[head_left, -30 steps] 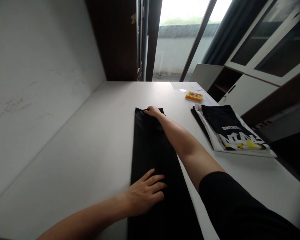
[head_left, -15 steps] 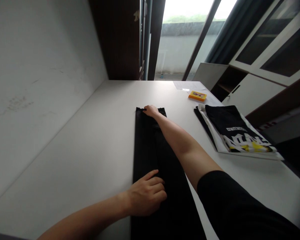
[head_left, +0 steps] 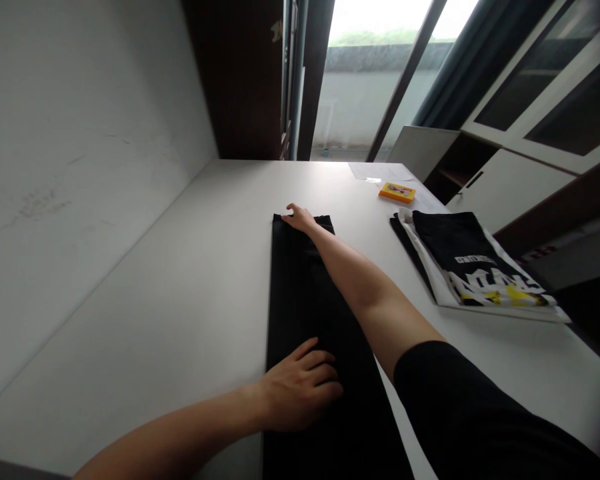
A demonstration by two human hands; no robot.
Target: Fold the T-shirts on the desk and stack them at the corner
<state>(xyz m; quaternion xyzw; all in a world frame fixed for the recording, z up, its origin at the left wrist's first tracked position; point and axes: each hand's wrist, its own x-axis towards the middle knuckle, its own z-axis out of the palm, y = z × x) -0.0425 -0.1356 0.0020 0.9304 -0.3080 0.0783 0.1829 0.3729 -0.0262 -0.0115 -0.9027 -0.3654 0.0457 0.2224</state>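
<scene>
A pair of black trousers (head_left: 296,300), folded long and narrow, lies on the white table and runs from its middle toward me. My right hand (head_left: 300,218) reaches to the far end, on the hem-like edge; its fingers are apart, with one finger lifted off the cloth. Lower down, my left hand (head_left: 300,389) rests on the near part with its fingers spread and slightly bent. My right forearm hides some of the right side of the cloth.
To the right lies a stack of folded shirts (head_left: 473,257), black and white with print. Behind it are an orange-yellow box (head_left: 397,193) and papers (head_left: 377,171) on the white table (head_left: 180,300). A wall (head_left: 80,133) borders the left side; cabinets (head_left: 513,180) stand at right.
My right hand has loosened at the far edge, its fingers now apart and one raised. My left hand has slid slightly right over the cloth, its fingers more spread.
</scene>
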